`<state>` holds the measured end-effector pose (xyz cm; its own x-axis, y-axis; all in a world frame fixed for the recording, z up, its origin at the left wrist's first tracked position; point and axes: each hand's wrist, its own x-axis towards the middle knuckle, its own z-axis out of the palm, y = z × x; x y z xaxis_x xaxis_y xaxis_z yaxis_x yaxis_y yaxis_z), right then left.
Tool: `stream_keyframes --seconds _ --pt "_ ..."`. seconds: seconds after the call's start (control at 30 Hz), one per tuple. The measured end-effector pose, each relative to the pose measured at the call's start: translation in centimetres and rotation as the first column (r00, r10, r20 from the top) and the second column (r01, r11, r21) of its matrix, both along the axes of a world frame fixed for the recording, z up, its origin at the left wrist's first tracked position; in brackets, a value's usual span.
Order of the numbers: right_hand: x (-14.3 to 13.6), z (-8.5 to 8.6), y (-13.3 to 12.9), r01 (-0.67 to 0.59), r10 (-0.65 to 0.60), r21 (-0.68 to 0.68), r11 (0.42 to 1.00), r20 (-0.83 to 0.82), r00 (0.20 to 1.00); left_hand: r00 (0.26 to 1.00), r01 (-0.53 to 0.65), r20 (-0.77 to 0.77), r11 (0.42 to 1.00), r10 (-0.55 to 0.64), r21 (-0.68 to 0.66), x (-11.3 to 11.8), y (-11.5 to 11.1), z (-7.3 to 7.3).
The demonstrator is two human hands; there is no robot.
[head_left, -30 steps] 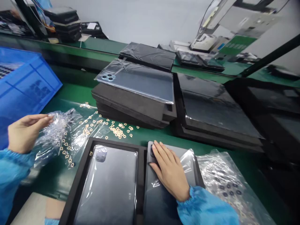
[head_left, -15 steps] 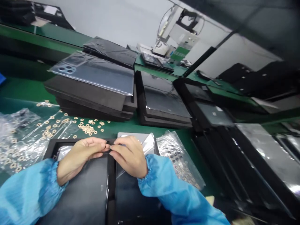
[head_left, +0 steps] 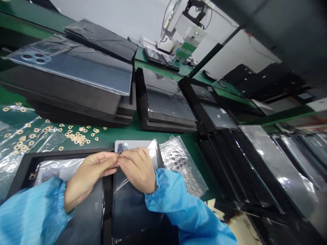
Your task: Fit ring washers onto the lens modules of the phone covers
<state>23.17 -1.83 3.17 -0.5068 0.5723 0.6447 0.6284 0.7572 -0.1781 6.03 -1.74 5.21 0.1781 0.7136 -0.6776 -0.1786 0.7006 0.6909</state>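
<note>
Tablet w/ grey-blue back (head_left: 138, 214) lies right in front of you, just R of center, its camera block (head_left: 122, 147) up top near your fingertips. Clear film (head_left: 152, 149) sits loose at its upper R corner. Your L hand (head_left: 90, 172) is closed to a pinch, thumb vs. fingers, & your R hand (head_left: 138, 166) pinches too; the tips meet right by the camera block. Can't tell what, if anything, is btwn them: too small & partly hidden.

Second tablet (head_left: 85, 217) is under your L forearm, in a black foam tray (head_left: 108, 204), partly covered by your blue L sleeve (head_left: 33, 212). One lone ring (head_left: 32, 176) is at that tray's upper L.

Tan rings (head_left: 78, 137) are strewn on the green bench (head_left: 109, 134) past the tray, more on clear plastic (head_left: 7, 165) at far L. Clear bag (head_left: 168, 146) w/ dark & tan rings is just R of the nearer tablet. Behind: stack of dark foam trays (head_left: 63, 92) w/ a film-wrapped tablet (head_left: 89, 68) on top. Leaning dark panels (head_left: 227, 170) are off to your R.
</note>
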Motion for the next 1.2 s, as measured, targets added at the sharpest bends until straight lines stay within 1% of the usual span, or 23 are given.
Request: stream_keyframes --seconds 0.07,0.13,0.2,0.23,0.33,0.4,0.5,0.63,0.73,0.77,0.8,0.87,0.97,1.07,1.13,1.2 --pt "0.6 -0.1 0.4 -0.020 0.018 -0.025 0.999 -0.074 0.997 0.999 0.006 -0.036 1.000 -0.005 0.024 -0.3 0.6 -0.3" --pt "1.5 -0.6 1.2 0.011 -0.028 -0.127 0.992 -0.134 0.991 0.996 0.010 -0.086 0.998 -0.005 0.065 -0.9 1.4 -0.7" --pt "2.4 -1.5 2.2 0.054 -0.087 -0.245 0.968 -0.129 0.988 0.991 0.020 -0.134 0.994 -0.006 0.105 -1.6 1.9 -1.1" --pt "2.8 -2.0 2.7 0.060 -0.094 -0.283 0.957 -0.109 0.990 0.988 0.029 -0.157 0.993 -0.010 0.117 -2.0 2.1 -1.3" --pt "3.3 -3.8 3.7 0.030 -0.052 -0.311 0.950 -0.061 0.997 0.979 0.072 -0.198 0.986 -0.041 0.150 -2.7 2.3 -2.1" --pt "3.1 -4.6 3.9 0.019 -0.029 -0.286 0.958 -0.032 0.999 0.976 0.090 -0.211 0.981 -0.053 0.170 -2.8 2.3 -2.5" --pt "2.8 -5.1 3.8 0.026 -0.017 -0.194 0.981 0.050 0.999 0.977 0.096 -0.205 0.979 -0.058 0.179 -2.6 2.3 -3.0" --pt "2.7 -5.0 3.6 0.016 -0.004 -0.078 0.997 0.147 0.989 0.977 0.135 -0.183 0.980 -0.107 0.149 -2.0 2.6 -3.3" --pt "2.8 -4.6 3.2 -0.009 -0.010 0.068 0.998 0.270 0.963 0.976 0.151 -0.176 0.983 -0.131 0.105 -1.7 2.9 -3.1" --pt "2.8 -4.4 2.9 -0.013 -0.018 0.096 0.995 0.316 0.948 0.976 0.154 -0.168 0.983 -0.136 0.097 -1.6 3.0 -3.1" --pt "2.8 -4.2 2.6 -0.011 -0.026 0.101 0.995 0.357 0.934 0.977 0.157 -0.157 0.983 -0.141 0.092 -1.6 3.1 -3.0" --pt "2.9 -4.0 1.9 0.014 -0.040 0.067 0.998 0.413 0.910 0.978 0.165 -0.140 0.982 -0.152 0.091 -1.7 3.3 -3.0" --pt "3.0 -3.9 1.0 0.078 -0.085 0.034 0.996 0.456 0.886 0.972 0.192 -0.157 0.977 -0.176 0.097 -1.7 3.4 -3.1" --pt "3.2 -4.4 0.8 0.127 -0.118 0.003 0.992 0.387 0.914 0.961 0.230 -0.185 0.966 -0.206 0.120 -1.7 3.6 -3.3" --pt "3.3 -4.7 0.9 0.134 -0.125 -0.016 0.991 0.259 0.958 0.952 0.265 -0.202 0.951 -0.232 0.160 -1.6 3.6 -3.5" --pt "3.5 -4.9 1.1 0.117 -0.110 -0.060 0.991 0.112 0.988 0.934 0.316 -0.245 0.920 -0.260 0.230 -1.5 3.7 -3.7"
